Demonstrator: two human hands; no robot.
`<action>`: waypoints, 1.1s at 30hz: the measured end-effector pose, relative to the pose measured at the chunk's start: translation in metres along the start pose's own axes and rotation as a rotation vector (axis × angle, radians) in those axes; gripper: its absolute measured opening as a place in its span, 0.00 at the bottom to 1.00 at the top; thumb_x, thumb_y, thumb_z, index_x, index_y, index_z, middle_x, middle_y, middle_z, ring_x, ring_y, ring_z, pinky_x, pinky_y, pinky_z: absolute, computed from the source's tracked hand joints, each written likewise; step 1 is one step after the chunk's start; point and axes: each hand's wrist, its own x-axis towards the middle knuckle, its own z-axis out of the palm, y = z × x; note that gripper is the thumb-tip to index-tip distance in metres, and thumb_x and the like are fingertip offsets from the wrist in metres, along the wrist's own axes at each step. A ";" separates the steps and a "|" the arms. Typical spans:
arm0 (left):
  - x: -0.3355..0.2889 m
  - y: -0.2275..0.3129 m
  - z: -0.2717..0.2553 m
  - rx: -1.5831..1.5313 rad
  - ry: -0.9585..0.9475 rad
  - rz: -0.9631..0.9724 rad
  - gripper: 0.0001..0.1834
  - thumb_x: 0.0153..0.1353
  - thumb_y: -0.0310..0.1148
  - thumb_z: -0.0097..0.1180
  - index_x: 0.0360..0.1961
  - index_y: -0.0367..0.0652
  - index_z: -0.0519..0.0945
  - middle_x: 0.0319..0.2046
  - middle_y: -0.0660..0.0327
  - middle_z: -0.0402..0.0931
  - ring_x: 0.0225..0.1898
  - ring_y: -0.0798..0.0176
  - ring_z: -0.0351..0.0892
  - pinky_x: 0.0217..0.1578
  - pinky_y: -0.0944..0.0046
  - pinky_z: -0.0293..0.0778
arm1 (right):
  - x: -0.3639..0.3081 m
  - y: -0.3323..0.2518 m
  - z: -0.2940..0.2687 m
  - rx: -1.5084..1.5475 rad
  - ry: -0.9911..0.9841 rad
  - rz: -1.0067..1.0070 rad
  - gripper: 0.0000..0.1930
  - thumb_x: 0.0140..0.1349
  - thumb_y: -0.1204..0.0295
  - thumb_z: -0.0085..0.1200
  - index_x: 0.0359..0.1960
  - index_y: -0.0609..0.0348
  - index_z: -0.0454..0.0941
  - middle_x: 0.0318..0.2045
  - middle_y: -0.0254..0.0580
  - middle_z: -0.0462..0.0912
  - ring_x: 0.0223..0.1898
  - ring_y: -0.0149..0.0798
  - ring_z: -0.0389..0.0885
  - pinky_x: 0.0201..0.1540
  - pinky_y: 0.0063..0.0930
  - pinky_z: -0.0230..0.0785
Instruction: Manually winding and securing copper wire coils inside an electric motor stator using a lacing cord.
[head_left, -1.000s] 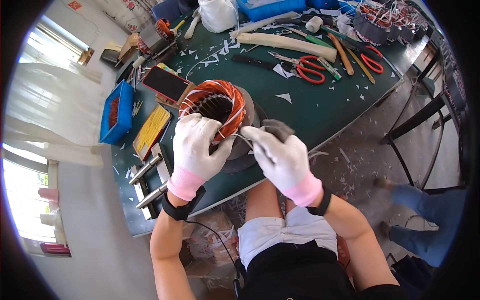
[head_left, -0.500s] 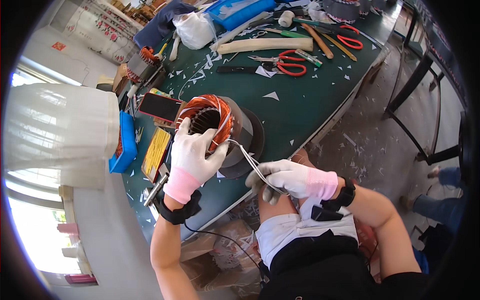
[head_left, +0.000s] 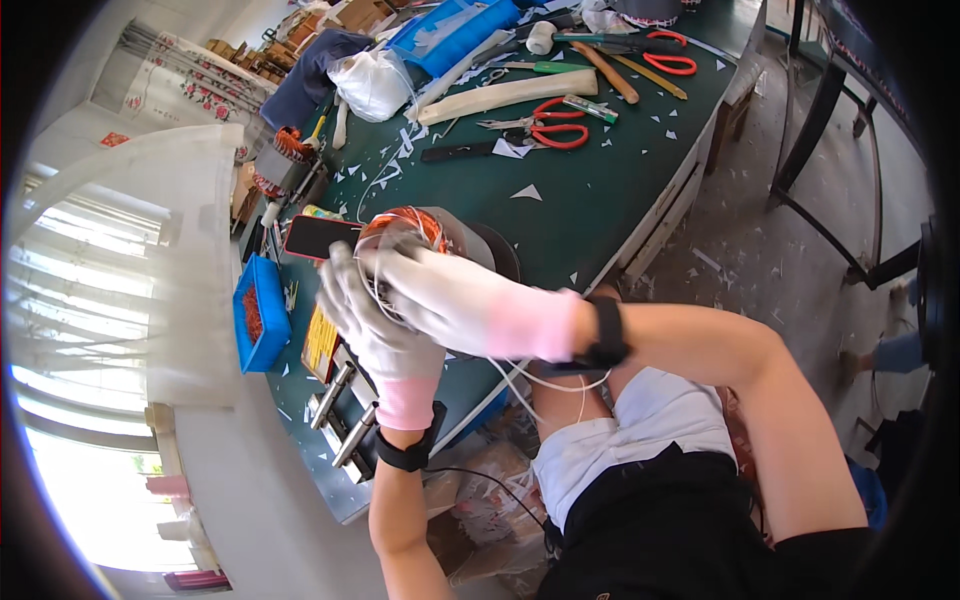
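A motor stator (head_left: 462, 238) with orange-red copper windings (head_left: 428, 226) lies on its side on the green workbench, its open end partly covered by my hands. My left hand (head_left: 375, 320), in a white glove with a pink cuff, is at the front of the windings. Across it reaches my right hand (head_left: 440, 290), gloved the same way, its fingers smeared by motion at the winding's edge. A thin white strand (head_left: 378, 298) curves between the hands. White lead wires (head_left: 520, 385) hang below my right wrist over the bench edge. What the fingertips hold is hidden.
Beyond the stator lie red-handled scissors (head_left: 560, 130), a pale wooden strip (head_left: 508, 96) and a white plastic bag (head_left: 370, 85). At the left are a phone (head_left: 320, 237), a blue bin (head_left: 262, 315) and yellow strips (head_left: 320, 340). Paper scraps dot the green bench (head_left: 600, 220).
My right hand has moved left and up from the white leads to the windings, crossing over my left hand. The leads now hang loose below. My left hand has shifted lower on the winding.
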 end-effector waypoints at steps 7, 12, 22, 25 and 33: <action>0.004 0.010 -0.008 -0.136 -0.259 -0.109 0.11 0.51 0.26 0.61 0.38 0.40 0.78 0.29 0.59 0.75 0.35 0.53 0.73 0.61 0.45 0.59 | -0.304 0.085 -0.243 0.827 -0.285 1.957 0.11 0.66 0.70 0.49 0.48 0.55 0.77 0.30 0.24 0.76 0.26 0.18 0.70 0.27 0.16 0.65; 0.003 0.017 -0.011 -0.070 -0.231 -0.098 0.10 0.55 0.26 0.59 0.40 0.38 0.79 0.26 0.56 0.72 0.33 0.54 0.71 0.49 0.54 0.65 | -0.302 0.077 -0.243 0.534 -0.378 1.624 0.09 0.66 0.75 0.45 0.42 0.57 0.79 0.28 0.28 0.76 0.23 0.20 0.69 0.25 0.18 0.64; 0.005 0.024 -0.013 -0.125 -0.276 -0.187 0.11 0.51 0.30 0.62 0.37 0.41 0.78 0.27 0.58 0.74 0.32 0.53 0.72 0.40 0.56 0.64 | -0.081 -0.008 -0.015 0.494 -0.200 0.766 0.27 0.42 0.57 0.70 0.43 0.53 0.76 0.42 0.49 0.77 0.44 0.53 0.76 0.41 0.46 0.72; 0.003 0.018 -0.014 -0.144 -0.290 -0.181 0.13 0.49 0.30 0.62 0.37 0.40 0.78 0.26 0.58 0.72 0.32 0.54 0.71 0.41 0.57 0.63 | -0.079 -0.009 -0.006 0.496 -0.088 0.795 0.26 0.40 0.63 0.71 0.42 0.55 0.75 0.40 0.48 0.77 0.41 0.54 0.76 0.41 0.44 0.72; 0.002 0.014 -0.014 -0.195 -0.250 -0.215 0.13 0.46 0.27 0.63 0.36 0.40 0.78 0.25 0.60 0.72 0.31 0.54 0.71 0.40 0.56 0.63 | -0.069 -0.003 -0.034 0.476 -0.076 0.674 0.20 0.46 0.74 0.66 0.44 0.57 0.78 0.37 0.44 0.77 0.39 0.51 0.75 0.39 0.40 0.69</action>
